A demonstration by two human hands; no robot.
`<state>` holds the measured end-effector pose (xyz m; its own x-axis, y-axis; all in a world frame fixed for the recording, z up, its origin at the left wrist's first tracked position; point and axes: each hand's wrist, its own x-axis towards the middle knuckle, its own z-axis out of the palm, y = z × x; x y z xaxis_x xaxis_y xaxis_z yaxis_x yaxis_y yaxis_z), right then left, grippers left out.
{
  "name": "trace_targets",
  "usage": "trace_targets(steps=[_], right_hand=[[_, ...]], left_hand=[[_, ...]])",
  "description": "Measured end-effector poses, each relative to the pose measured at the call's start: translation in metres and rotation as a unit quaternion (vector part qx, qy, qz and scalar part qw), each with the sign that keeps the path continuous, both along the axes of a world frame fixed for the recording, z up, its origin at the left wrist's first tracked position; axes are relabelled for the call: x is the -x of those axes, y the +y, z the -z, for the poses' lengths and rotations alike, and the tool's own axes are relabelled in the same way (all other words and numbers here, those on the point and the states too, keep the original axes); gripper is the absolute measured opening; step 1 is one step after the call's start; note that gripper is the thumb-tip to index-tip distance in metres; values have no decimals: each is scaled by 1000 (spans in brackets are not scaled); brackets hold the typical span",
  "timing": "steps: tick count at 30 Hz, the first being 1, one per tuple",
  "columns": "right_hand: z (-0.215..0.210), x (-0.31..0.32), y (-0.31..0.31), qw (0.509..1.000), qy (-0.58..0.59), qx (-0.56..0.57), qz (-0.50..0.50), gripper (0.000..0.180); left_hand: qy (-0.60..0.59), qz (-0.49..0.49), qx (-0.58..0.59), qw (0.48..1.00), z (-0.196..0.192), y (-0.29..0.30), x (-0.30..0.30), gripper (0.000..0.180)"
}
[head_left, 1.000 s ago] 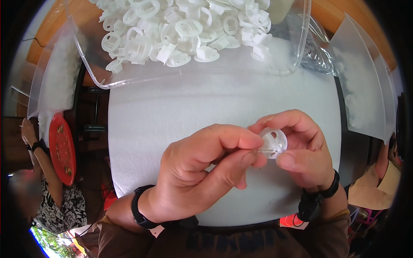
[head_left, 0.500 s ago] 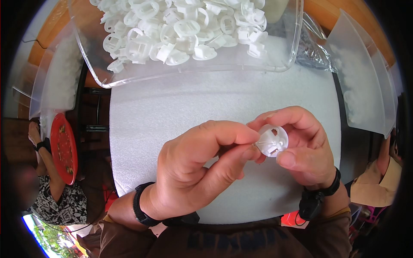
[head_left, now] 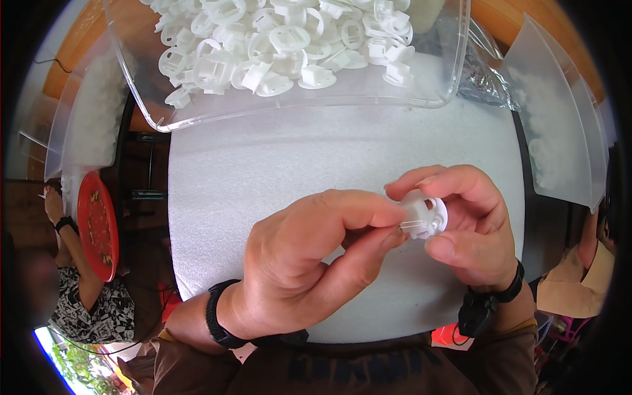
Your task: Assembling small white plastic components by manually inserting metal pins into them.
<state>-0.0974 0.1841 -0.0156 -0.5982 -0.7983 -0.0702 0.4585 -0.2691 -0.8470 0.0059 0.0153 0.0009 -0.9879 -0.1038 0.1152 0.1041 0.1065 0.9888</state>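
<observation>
My right hand [head_left: 477,224] holds a round white plastic part [head_left: 431,214] by its rim between thumb and fingers. The part is tilted and has cut-out openings in its face. My left hand [head_left: 322,253] is closed in a pinch of thumb and index finger right beside it. Thin, straight wire leads [head_left: 413,224] run from that pinch across the white part. What they belong to is hidden between the fingertips. Both hands are above a white foam sheet [head_left: 276,158].
A clear plastic bin [head_left: 283,105] at the far side holds many similar white parts [head_left: 289,39]. Translucent bins stand at left [head_left: 89,112] and right [head_left: 553,125]. A plastic bag [head_left: 487,79] lies far right. Near a co-worker's arm [head_left: 79,263] is a red tray [head_left: 108,247] of small pieces.
The white part has turned in my right hand and shows more of its side. Both hands have shifted slightly right. At left, the co-worker's hand has moved a little.
</observation>
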Motion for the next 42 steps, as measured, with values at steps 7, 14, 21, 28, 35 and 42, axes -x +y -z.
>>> trace_targets(steps=[7, 14, 21, 28, 35, 42], right_hand=[[1, 1, 1, 1000, 16, 9, -6, 42], [0, 0, 0, 1000, 10, 7, 2, 41], [2, 0, 0, 1000, 27, 4, 1, 41], [2, 9, 5, 968, 250, -13, 5, 39], [-3, 12, 6, 848, 525, -63, 34, 40], [-10, 9, 6, 836, 541, -88, 40, 44]], left_hand=[[-16, -5, -5, 1000, -1, 1, -1, 16], [-4, -12, 8, 1000, 0, 2, 0, 16], [50, -33, 37, 998, 8, 3, 2, 17], [38, -22, 96, 994, 6, 1, 0, 19], [56, -32, 95, 993, 6, 3, 1, 20], [57, -34, 82, 994, 6, 3, 1, 18]])
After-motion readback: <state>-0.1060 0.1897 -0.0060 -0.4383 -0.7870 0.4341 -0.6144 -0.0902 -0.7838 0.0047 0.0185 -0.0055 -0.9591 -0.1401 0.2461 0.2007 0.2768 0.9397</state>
